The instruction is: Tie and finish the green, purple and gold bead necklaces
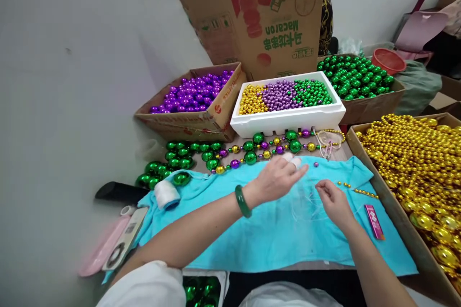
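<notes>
My left hand point(279, 178), with a green bangle at the wrist and white wraps on two fingers, hovers over the turquoise cloth point(252, 240). Its fingers are apart, and I make out nothing in them. To the right, my right hand point(333, 201) is closed in a pinch at fine clear thread point(306, 206), whose strands trail beside the fingertips. A short row of gold beads point(365, 193) lies just beyond that hand. One small purple bead point(316, 164) rests on the cloth between the hands. Behind them stretches a garland point(250, 157) of green, purple and gold beads.
A white foam box point(288, 120) of small beads stands at the back, between cartons of purple balls point(194, 91) and green balls point(356, 76). A carton of gold beads point(406, 163) borders the right. A thread spool point(166, 195) and a pink packet point(374, 222) lie on the cloth.
</notes>
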Tool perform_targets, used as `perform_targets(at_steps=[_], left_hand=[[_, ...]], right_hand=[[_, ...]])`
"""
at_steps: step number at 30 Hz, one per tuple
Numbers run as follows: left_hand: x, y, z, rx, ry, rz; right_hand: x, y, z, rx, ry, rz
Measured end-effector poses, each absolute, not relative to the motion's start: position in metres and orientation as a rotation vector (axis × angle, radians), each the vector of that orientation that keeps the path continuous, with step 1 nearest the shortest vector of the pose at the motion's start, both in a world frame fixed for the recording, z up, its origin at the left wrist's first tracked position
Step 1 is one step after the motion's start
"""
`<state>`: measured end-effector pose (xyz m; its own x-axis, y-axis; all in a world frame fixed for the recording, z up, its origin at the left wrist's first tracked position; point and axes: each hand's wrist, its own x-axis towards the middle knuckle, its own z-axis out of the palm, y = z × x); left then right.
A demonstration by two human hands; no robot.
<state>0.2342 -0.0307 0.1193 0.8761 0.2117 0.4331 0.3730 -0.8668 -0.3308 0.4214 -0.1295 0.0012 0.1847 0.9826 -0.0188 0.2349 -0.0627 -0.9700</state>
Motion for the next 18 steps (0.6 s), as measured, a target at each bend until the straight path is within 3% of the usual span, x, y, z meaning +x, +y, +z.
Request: perform_targets(at_steps=[5,10,18], left_hand=[[0.266,0.088,0.144,-2.713,-0.952,-0.572],[0.331,0.192,0.144,-2.907,-1.387,-0.524],[0.425,0.227,0.117,-3.079,-1.544,-0.323]], right_hand=[[0.419,-0.147,-0.049,-1.551,-0.988,0.819],[0.413,-0.157,-0.07,-1.572,-1.03,0.755],[0.416,-0.164,-0.084,-1.579,-1.012,0.798]])
